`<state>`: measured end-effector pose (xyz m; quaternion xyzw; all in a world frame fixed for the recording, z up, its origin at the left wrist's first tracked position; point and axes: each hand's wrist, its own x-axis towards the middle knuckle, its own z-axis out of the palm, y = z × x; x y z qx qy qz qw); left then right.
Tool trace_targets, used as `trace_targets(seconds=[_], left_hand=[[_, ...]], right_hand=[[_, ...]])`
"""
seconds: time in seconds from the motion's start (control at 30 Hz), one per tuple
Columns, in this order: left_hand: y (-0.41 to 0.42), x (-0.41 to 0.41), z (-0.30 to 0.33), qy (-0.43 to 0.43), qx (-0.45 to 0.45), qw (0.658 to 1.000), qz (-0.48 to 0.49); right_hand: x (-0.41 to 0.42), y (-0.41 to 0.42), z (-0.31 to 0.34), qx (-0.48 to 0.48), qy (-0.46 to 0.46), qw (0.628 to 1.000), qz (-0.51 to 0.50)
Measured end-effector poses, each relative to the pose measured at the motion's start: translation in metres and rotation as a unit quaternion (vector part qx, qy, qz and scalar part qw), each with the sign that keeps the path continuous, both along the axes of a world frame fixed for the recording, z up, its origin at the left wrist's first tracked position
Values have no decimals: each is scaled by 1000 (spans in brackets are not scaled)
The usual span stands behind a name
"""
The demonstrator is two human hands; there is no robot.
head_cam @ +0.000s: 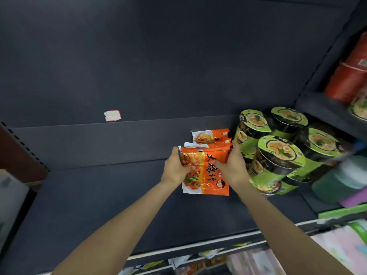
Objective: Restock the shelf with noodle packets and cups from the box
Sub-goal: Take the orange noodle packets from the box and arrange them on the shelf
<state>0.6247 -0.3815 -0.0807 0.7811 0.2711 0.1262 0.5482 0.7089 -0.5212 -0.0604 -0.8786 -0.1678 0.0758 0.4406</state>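
Your hands point(174, 167) cover part of the front packet point(206, 175); red goods point(349, 80) at far right are blurred and cut off.

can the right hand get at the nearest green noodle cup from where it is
Probably yes: the right hand, gripping the orange packets, sits right beside the nearest green cup with nothing between, though it must first release its grip.

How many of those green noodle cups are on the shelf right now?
4 on top: back left, back right, front, far right. More green cups sit beneath them, partly hidden, so the total is higher.
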Motion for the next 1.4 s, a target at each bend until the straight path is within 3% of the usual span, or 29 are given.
trace_targets(seconds=[0.3, 0.43, 0.57, 0.7, 0.97, 1.2, 1.4], left_hand=[[-21, 41, -36, 24, 53, 997, 47], [-24, 52, -43, 26, 77, 994, 68], [-29, 60, -48, 23, 93, 991, 91], [-32, 68, -46, 31, 96, 990, 97], [-22, 50, -26, 99, 134, 985, 41], [-23, -1, 2, 73, 274, 957, 68], [-8, -70, 20, 73, 340, 933, 96]], right_hand=[[30, 1, -30, -152, -51, 985, 67], [41, 3, -36, -210, -147, 964, 64], [51, 6, -46, -277, -289, 914, 58], [62, 8, -49, -310, -336, 886, 80], [53, 0, -45, -264, -307, 903, 145], [14, 2, -19, -142, -219, 943, 208], [-45, 38, -3, -103, -170, 938, 284]])
